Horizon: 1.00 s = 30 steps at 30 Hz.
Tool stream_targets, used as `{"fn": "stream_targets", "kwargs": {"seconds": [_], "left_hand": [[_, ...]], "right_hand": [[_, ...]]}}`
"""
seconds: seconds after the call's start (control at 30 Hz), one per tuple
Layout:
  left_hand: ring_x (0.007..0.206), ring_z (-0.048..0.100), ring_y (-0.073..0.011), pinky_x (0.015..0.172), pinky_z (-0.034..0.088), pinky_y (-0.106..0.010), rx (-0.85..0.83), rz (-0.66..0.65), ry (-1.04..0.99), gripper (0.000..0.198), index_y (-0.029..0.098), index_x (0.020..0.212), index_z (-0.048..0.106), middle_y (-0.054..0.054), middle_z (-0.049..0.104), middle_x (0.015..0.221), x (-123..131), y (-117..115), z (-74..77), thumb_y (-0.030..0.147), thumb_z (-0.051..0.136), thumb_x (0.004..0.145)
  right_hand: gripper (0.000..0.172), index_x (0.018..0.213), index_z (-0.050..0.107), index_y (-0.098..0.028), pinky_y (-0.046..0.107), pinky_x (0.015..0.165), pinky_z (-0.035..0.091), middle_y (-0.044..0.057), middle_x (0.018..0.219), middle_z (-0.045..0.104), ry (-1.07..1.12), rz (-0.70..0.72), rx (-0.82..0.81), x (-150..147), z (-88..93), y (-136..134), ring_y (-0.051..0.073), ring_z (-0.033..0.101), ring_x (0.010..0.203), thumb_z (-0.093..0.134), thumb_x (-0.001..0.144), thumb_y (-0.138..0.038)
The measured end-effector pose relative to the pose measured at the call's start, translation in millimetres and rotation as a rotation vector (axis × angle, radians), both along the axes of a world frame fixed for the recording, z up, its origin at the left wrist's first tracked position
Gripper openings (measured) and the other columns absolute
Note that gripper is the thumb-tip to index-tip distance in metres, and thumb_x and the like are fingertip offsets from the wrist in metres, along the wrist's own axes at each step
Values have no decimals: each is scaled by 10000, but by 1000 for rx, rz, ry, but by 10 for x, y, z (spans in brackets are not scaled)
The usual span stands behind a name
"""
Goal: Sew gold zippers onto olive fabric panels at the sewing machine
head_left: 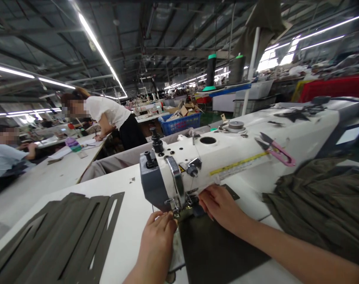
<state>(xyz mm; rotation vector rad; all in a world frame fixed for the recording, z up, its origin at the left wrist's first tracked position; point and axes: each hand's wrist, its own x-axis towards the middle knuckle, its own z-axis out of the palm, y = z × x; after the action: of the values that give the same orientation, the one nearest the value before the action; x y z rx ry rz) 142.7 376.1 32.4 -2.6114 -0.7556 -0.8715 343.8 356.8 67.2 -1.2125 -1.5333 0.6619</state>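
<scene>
A white industrial sewing machine (238, 157) stands in front of me, its needle and presser foot (188, 203) low over the bed. A flat dark olive fabric piece (217, 248) lies under the foot and runs toward me. My left hand (158, 240) is closed just left of the foot, fingertips pressed together at the fabric's edge; what they pinch is hidden. My right hand (217, 203) is curled shut right of the foot, its fingers on the fabric. Pink-handled thread snips (277, 150) rest on the machine's arm.
Slatted olive fabric pieces (64, 236) lie on the table at left. A crumpled olive fabric pile (318, 205) sits at right. Thread cones (210, 73) stand beyond the machine. Two people work at the left-hand table (61, 169). A blue crate (179, 122) stands behind.
</scene>
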Motion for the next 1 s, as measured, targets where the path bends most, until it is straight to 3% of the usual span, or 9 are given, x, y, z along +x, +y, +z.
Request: {"fn": "stream_targets", "kwargs": {"seconds": [0.53, 1.0], "left_hand": [[850, 649, -191, 777, 504, -382, 1, -12, -2, 262, 133, 802, 578, -97, 681, 909, 6, -94, 46, 89, 344, 911], [791, 663, -183, 749, 534, -365, 88, -31, -4, 271, 143, 775, 573, -90, 686, 851, 25, -100, 73, 79, 340, 899]], "right_hand": [[312, 541, 401, -216, 215, 379, 336, -53, 417, 445, -52, -37, -47, -4, -25, -10, 97, 446, 322, 340, 835, -301], [297, 561, 405, -213, 210, 388, 349, -58, 420, 453, -45, -19, -59, 4, -53, -18, 99, 460, 335, 340, 842, -282]]}}
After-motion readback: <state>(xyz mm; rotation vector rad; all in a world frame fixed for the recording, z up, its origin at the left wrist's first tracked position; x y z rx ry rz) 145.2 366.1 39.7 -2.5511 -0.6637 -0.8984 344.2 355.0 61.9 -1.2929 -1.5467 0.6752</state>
